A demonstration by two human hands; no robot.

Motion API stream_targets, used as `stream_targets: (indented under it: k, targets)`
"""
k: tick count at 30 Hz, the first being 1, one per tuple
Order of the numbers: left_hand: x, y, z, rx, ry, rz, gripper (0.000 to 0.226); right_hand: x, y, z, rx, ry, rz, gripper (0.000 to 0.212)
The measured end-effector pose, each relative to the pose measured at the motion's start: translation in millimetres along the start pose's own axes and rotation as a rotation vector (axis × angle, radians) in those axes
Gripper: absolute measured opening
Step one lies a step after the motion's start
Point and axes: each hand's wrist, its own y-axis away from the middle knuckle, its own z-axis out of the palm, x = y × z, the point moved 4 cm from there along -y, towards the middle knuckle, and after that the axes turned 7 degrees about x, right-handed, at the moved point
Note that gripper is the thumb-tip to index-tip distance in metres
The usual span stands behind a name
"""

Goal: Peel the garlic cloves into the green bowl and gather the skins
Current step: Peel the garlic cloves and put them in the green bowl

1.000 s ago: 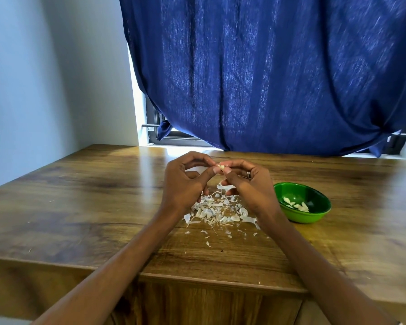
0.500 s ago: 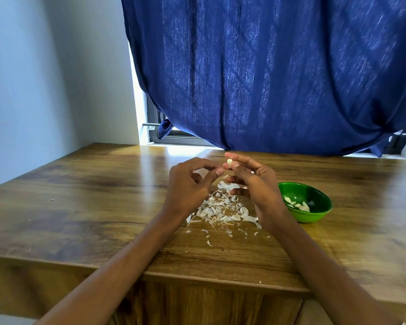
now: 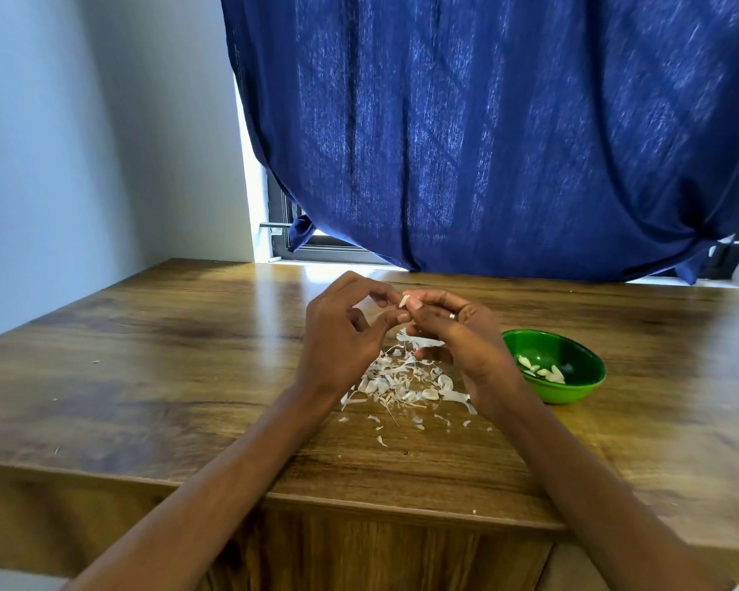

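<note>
Both hands meet above a pile of garlic skins (image 3: 406,381) in the middle of the wooden table (image 3: 146,368). My right hand (image 3: 457,334) pinches a small pale garlic clove (image 3: 405,300) between thumb and fingertips. My left hand (image 3: 342,334) has its fingers curled, and its fingertips touch the clove from the left. A green bowl (image 3: 572,392) stands to the right of my right hand, with several peeled cloves (image 3: 542,371) inside. The pile is partly hidden behind both hands.
Loose skin flakes (image 3: 380,439) lie scattered toward the table's front edge (image 3: 359,501). A dark blue curtain (image 3: 487,134) hangs over the window behind the table. A pale wall stands on the left.
The right hand rose with the clove half a second ago and has come back level with the left hand. Both hands stay together above the skins.
</note>
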Motion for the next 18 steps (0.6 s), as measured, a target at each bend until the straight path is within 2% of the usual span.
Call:
stream_targets:
  k: [6,9,12,18]
  targets:
    - [3.4,-0.5,-1.9,0.027,0.009,0.046,0.015,-0.6,0.4,2.3,-0.046,-0.018,0.025,0.020]
    - [5.8,-1.0,-2.2,0.021,0.023,0.068,0.023,0.1,0.9,2.8,-0.063,0.004,0.021,0.023]
    - [7.8,-0.7,-2.0,0.012,0.041,0.080,0.026,0.0,1.3,3.4,-0.075,-0.023,0.030,0.019]
    - [6.4,-1.1,-1.5,0.009,0.143,-0.035,0.025,-1.4,2.5,3.2,-0.093,0.018,-0.015,0.014]
